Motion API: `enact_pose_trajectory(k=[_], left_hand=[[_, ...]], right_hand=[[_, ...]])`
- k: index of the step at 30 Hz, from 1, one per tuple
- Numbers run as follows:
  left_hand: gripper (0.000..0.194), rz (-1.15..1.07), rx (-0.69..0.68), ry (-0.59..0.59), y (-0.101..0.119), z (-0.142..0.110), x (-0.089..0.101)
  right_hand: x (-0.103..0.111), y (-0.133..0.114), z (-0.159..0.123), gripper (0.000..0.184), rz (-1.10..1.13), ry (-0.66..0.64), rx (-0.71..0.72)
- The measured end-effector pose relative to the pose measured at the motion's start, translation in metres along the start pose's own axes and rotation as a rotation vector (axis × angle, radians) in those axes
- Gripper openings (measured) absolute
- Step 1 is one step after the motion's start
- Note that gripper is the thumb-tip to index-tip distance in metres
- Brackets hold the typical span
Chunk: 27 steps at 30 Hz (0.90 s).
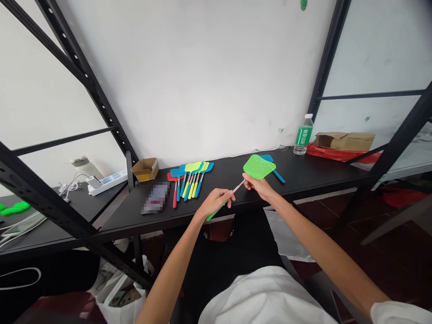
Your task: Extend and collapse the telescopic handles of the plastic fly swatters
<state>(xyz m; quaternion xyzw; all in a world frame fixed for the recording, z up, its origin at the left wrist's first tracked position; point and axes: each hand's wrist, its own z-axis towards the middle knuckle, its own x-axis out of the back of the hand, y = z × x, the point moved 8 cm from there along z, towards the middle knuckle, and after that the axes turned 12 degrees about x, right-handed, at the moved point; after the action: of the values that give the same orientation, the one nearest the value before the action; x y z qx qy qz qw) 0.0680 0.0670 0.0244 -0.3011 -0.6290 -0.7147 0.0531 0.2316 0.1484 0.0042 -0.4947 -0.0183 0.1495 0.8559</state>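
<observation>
A green fly swatter (259, 167) is held between my two hands over the table's front edge, its perforated head up and to the right. My left hand (218, 201) is closed round its green handle, which shows below the fingers. Near the head, my right hand (255, 183) pinches the thin metal rod where it meets the green plastic. Behind that head a blue fly swatter (278, 176) lies on the table, partly covered from view. Left of my hands several blue, yellow and red fly swatters (191, 168) lie side by side, overlapping at their heads.
On the black table (222, 177), a small open cardboard box (145, 171) and a blurred-out flat object (155, 198) lie at the left. A water bottle (303, 135) stands at the right by a larger cardboard box (357, 141). Black metal shelf posts (96, 96) rise on both sides.
</observation>
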Motion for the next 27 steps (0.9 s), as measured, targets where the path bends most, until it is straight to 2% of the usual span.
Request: enact_pose_trajectory(k=[8, 12, 19, 23, 27], left_hand=[[0.035, -0.018, 0.014, 0.075, -0.0063, 0.0044, 0.0031], [0.039, 0.01, 0.011, 0.075, -0.0041, 0.0031, 0.0034], [0.054, -0.002, 0.019, 0.01, -0.0003, -0.001, -0.0002], [0.046, 0.07, 0.025, 0.029, -0.0025, -0.0007, -0.0002], [0.039, 0.031, 0.037, 0.066, -0.0076, 0.0025, 0.0013]], right_hand=[[-0.0008, 0.0014, -0.0003, 0.043, -0.035, -0.026, 0.011], [-0.0006, 0.0015, -0.0001, 0.043, -0.04, -0.024, 0.005], [-0.0001, 0.0017, -0.0001, 0.041, -0.006, -0.01, -0.003], [0.0008, 0.0017, -0.0001, 0.042, -0.007, 0.006, -0.003], [-0.0005, 0.0006, -0.0004, 0.042, -0.034, -0.009, 0.011]])
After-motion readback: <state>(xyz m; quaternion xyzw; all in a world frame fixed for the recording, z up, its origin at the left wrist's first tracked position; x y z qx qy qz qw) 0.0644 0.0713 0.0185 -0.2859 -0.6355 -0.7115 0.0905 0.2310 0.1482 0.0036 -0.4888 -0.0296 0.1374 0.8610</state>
